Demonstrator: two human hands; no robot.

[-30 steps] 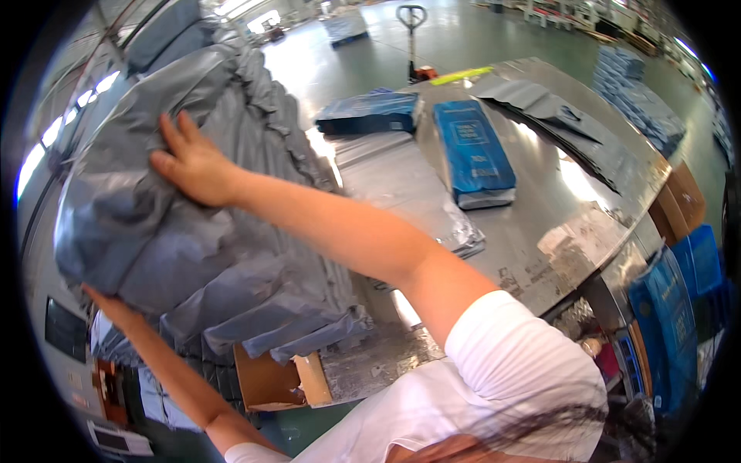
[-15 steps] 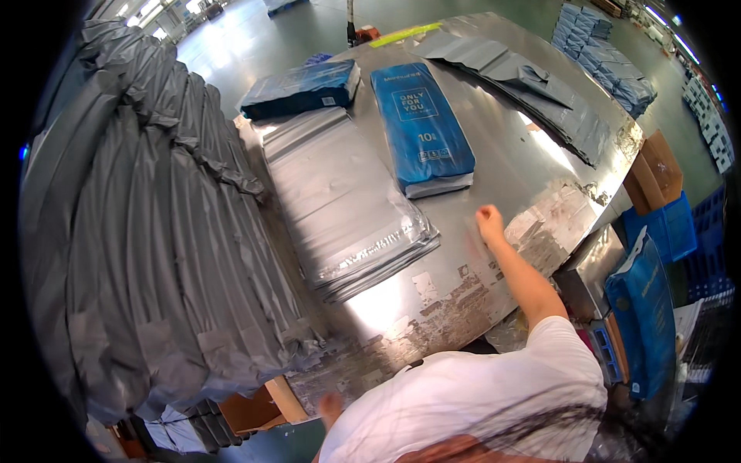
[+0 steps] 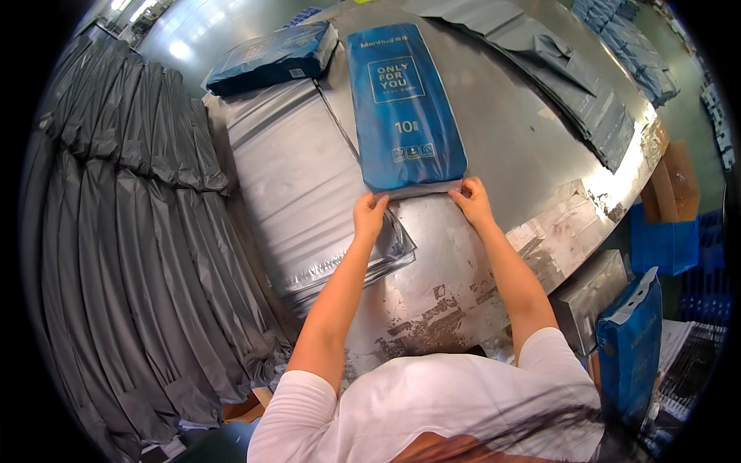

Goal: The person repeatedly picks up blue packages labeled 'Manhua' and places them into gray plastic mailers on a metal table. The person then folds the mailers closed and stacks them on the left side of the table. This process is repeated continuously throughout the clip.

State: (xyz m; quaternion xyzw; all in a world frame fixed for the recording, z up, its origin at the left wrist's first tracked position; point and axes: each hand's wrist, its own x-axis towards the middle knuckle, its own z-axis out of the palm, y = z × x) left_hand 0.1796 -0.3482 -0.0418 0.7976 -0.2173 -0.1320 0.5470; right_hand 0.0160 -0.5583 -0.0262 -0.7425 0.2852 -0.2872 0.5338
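A blue plastic-wrapped package [image 3: 407, 112] with white print lies lengthwise on the metal table [image 3: 421, 305]. Both my hands are at its near end, where a pale flap shows. My left hand [image 3: 370, 214] pinches the near left corner, its fingertips closed on the edge. At the near right corner my right hand [image 3: 472, 202] has thumb and fingers closed on the same end. Just left of the package lies a stack of flat grey plastic bags [image 3: 289, 181], its near right corner close to my left wrist.
A second blue package [image 3: 272, 58] rests at the stack's far end. More grey bags [image 3: 532, 65] lie along the table's far right. Grey folded bags [image 3: 147, 255] are heaped at left. Beyond the right edge stand a cardboard box [image 3: 670, 185] and an upright blue package [image 3: 629, 347].
My left hand has come up from the lower edge to the package's near end. My right hand has moved from the bare tabletop to the same end, and both now grip it.
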